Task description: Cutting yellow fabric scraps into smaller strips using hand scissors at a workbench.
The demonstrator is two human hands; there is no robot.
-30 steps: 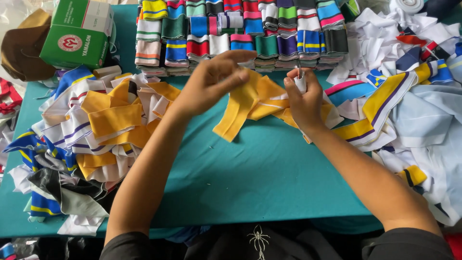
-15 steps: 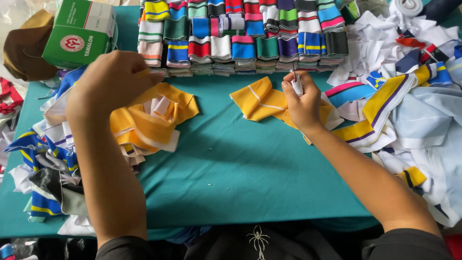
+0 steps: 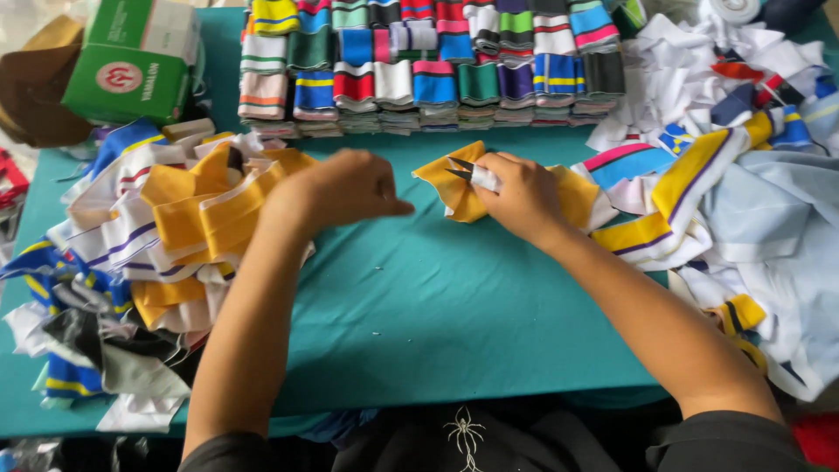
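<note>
Centre of the frame: your right hand (image 3: 523, 194) rests on a yellow knit piece (image 3: 454, 188) that lies flat on the teal table (image 3: 437, 306), just right of the middle. The fingers are curled narrow around a small pair of snips (image 3: 468, 170) — the dark blades project from the fist toward the left, over the yellow fabric. Whether the blades touch the cloth cannot be told.

Left of centre: your left hand (image 3: 336, 188) hovers above the table with the fingers loosely bent and drawn together, the fingertips pointing right toward the yellow knit piece; it holds nothing that can be seen. Its wrist lies over the right edge of a heap of yellow and white collars (image 3: 188, 218), which fills the left of the frame and grades downward into dark and blue striped scraps.

Upper middle: a stacked row of striped knit bands (image 3: 419, 65) in many colours runs along the far edge of the table. Upper left: a green and white carton (image 3: 131, 61) stands beside a brown cap (image 3: 39, 79). Right side of the frame: a loose pile of white and pale blue fabric (image 3: 760, 201) — with yellow, pink and blue trims mixed in — reaches as far as your right forearm.
</note>
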